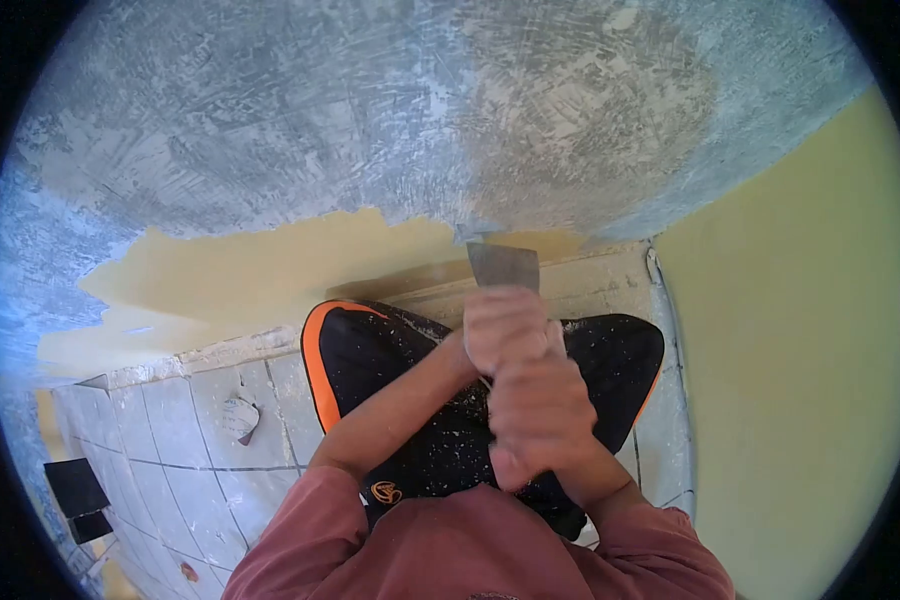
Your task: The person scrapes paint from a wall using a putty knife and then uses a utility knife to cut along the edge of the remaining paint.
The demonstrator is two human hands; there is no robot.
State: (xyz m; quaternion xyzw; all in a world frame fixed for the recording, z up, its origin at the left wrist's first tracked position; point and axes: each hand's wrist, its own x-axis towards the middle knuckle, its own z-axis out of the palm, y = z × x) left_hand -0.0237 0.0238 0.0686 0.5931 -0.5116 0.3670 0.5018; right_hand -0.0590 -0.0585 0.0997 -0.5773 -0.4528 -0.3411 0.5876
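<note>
A scraper (505,268) with a wide metal blade points away from me at the wall. My left hand (505,325) is closed round it just behind the blade. Below that, my right hand (542,410) is closed too, wrapped round the handle end; both hands are slightly blurred. The blade's edge is near the lower border of the blue-grey, scraped-looking coating (390,130). Under that border runs a bare yellowish strip of wall (260,265). The handle is mostly hidden by my fingers.
My knees in black trousers (400,350) are bent close to the wall, speckled with white flakes. A yellow-green wall (790,320) rises on the right. On the tiled floor (200,480) lie a whitish object (240,418) and dark flat pieces (76,488) at the left.
</note>
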